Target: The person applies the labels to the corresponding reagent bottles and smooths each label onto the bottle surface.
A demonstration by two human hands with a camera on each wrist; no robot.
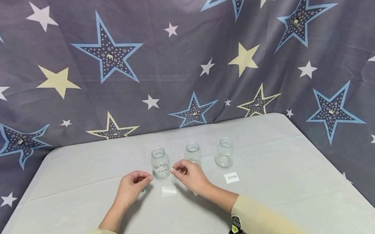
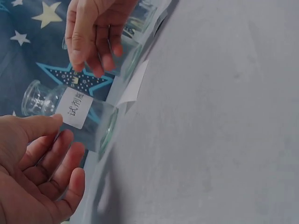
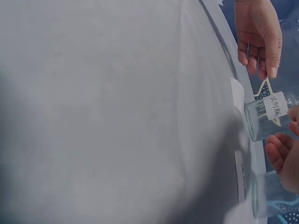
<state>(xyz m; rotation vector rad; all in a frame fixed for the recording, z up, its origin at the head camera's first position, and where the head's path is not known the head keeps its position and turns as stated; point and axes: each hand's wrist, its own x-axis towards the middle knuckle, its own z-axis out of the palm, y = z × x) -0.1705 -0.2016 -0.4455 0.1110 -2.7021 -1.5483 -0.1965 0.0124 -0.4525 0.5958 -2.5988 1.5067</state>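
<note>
- Two pale yellow sleeves (image 1: 257, 215) enter at the bottom of the frame, each with a black wrist camera (image 1: 235, 233) at the cuff.
- On the light grey table (image 1: 271, 208), lower centre, a blank white card (image 1: 169, 191) lies before the left jar; a written card (image 3: 240, 175), seen in the right wrist view, lies near the next jar. Right of centre, a third card (image 1: 231, 177) bears handwriting.
- Left hand (image 1: 134, 185), left of the jar: fingers loosely curved, thumb parted from them, the grip slack. I see nothing held.
- Right hand (image 1: 192, 176), right of the jar: likewise slack, fingers bent and relaxed, thumb toward the glass. Whether either thumb touches the glass or label, I cannot tell.
- Left jar (image 1: 160, 160), clear glass, just below centre frame between the hands: upright, long axis vertical, mouth up. In the tilted left wrist view its mouth points to the left edge.
- Label (image 1: 161, 170), white, on its near side: faces the person, its writing running across the jar's axis.
- Middle jar (image 1: 192, 149), partly behind the right hand, and right jar (image 1: 225, 153) also stand mouth up.
- Behind, a star-printed grey curtain (image 1: 168, 72) fills the upper frame.
</note>
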